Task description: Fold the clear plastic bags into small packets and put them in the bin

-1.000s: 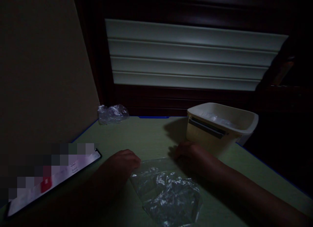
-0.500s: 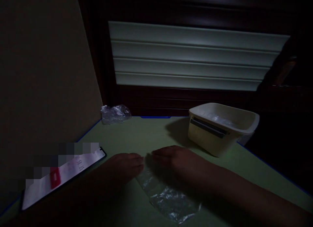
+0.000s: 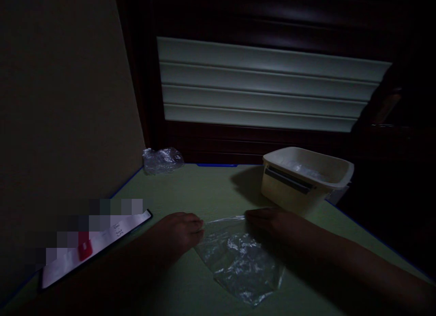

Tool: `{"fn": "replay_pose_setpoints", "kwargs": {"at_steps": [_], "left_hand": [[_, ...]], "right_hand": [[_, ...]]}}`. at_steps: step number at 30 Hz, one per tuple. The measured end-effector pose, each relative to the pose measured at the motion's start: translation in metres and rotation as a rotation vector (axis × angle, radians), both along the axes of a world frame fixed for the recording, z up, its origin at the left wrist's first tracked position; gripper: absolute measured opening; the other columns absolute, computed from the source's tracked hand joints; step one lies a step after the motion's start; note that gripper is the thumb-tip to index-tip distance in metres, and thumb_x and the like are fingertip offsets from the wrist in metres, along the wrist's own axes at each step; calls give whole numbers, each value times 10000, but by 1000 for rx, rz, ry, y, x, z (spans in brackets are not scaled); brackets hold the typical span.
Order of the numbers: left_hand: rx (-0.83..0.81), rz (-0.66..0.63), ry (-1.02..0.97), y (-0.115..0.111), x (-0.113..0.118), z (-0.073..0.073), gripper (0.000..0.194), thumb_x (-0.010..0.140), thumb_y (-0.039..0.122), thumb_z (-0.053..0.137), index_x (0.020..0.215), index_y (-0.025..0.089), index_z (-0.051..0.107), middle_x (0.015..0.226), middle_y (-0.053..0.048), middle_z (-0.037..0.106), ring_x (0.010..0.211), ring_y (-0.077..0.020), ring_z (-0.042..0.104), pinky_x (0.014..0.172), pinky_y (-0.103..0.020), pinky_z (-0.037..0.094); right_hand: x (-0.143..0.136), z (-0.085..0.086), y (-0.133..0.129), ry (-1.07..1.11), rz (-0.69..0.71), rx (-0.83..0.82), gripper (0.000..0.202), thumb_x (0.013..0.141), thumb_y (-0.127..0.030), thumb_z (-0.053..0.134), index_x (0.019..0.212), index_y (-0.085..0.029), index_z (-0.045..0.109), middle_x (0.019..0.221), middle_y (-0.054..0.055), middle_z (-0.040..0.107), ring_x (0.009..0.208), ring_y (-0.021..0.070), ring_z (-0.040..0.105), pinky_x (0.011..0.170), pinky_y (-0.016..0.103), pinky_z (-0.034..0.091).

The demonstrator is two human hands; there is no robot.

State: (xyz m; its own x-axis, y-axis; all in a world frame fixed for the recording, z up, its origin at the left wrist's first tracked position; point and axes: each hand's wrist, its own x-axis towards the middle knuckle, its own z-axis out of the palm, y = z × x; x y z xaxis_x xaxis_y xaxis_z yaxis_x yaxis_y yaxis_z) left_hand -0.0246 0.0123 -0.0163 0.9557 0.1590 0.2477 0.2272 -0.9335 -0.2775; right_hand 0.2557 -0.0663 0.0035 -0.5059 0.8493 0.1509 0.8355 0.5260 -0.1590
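A clear plastic bag (image 3: 243, 261) lies spread on the green tabletop, wrinkled and shiny in the middle. At its upper left corner, my left hand (image 3: 182, 234) has its fingers bent and closed on the edge. My right hand (image 3: 275, 225) rests flat at the upper right corner, fingers stretched out and touching the plastic. Between both hands the bag's top edge runs nearly straight. The thumbs are hidden, and the light is dim.
Right of centre stands a cream plastic bin (image 3: 289, 189) with clear plastic inside. A crumpled clear bag (image 3: 163, 160) sits at the back left corner. On the left lies a lit phone (image 3: 102, 241), near my left forearm. A louvered panel (image 3: 265, 89) rises behind the table (image 3: 204, 189).
My right hand has slid to the right along the bag's top edge, away from my left hand. The bag now lies wider and flatter. My left hand stays at its corner.
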Motion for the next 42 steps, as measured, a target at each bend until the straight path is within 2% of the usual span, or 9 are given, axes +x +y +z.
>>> {"fn": "replay_pose_setpoints", "kwargs": {"at_steps": [3,7,12,17,21,24,33,37,42], "left_hand": [[32,-5,-40,0,0,-1,170,819,70,504,864,155,643,954,-86,691,902,-227,606,746,-322,473],[-31,5,-95,-1,1,1,196,818,48,485,856,158,643,947,-74,687,889,-215,599,756,-323,469],[-184,33,-229,-4,2,0,302,794,-10,396,858,154,642,954,-65,671,888,-195,590,764,-318,473],[-324,161,-320,-7,6,0,331,779,15,369,935,152,626,923,-70,659,858,-179,589,773,-297,474],[-442,308,-452,-12,10,5,235,853,195,419,970,144,616,922,-76,642,875,-194,580,794,-323,471],[-520,318,-475,-13,12,5,226,840,279,465,914,139,628,907,-80,635,871,-206,577,796,-342,468],[-615,277,-488,-6,10,1,116,783,217,499,686,170,542,851,-37,573,813,-159,570,744,-270,443],[-623,328,-525,-3,11,5,148,779,238,441,676,170,522,730,-33,580,702,-164,575,657,-274,447],[-684,435,-544,-3,11,7,148,797,269,448,720,174,532,708,-3,609,677,-157,587,636,-258,433]], "right_hand": [[13,8,-4,8,-61,-85,366,811,-69,450,1124,-147,622,1164,131,627,1012,240,606,868,345,469],[12,14,8,121,-192,-145,257,829,-118,460,973,-148,671,954,123,683,816,212,640,721,313,480],[6,4,32,196,-206,-115,114,791,-179,550,816,-141,655,833,90,646,717,182,600,629,278,446],[1,-8,28,234,-193,-75,109,808,-162,499,743,-153,585,795,70,588,691,156,550,622,257,424],[-2,-12,17,249,-236,-22,123,842,-159,418,766,-164,514,809,84,559,696,172,510,630,295,403],[-3,-12,12,276,-281,1,89,828,-138,397,786,-180,463,773,66,549,643,163,479,577,287,378],[-7,-5,8,442,-308,-4,82,876,-233,357,829,-201,415,742,37,546,641,160,505,559,269,389],[-5,-6,11,688,-293,-148,235,899,-374,390,1005,-177,459,838,57,575,733,175,552,640,297,444],[7,-14,19,902,-202,-452,476,774,-403,610,1142,-148,447,951,88,594,820,186,587,692,310,478]]}}
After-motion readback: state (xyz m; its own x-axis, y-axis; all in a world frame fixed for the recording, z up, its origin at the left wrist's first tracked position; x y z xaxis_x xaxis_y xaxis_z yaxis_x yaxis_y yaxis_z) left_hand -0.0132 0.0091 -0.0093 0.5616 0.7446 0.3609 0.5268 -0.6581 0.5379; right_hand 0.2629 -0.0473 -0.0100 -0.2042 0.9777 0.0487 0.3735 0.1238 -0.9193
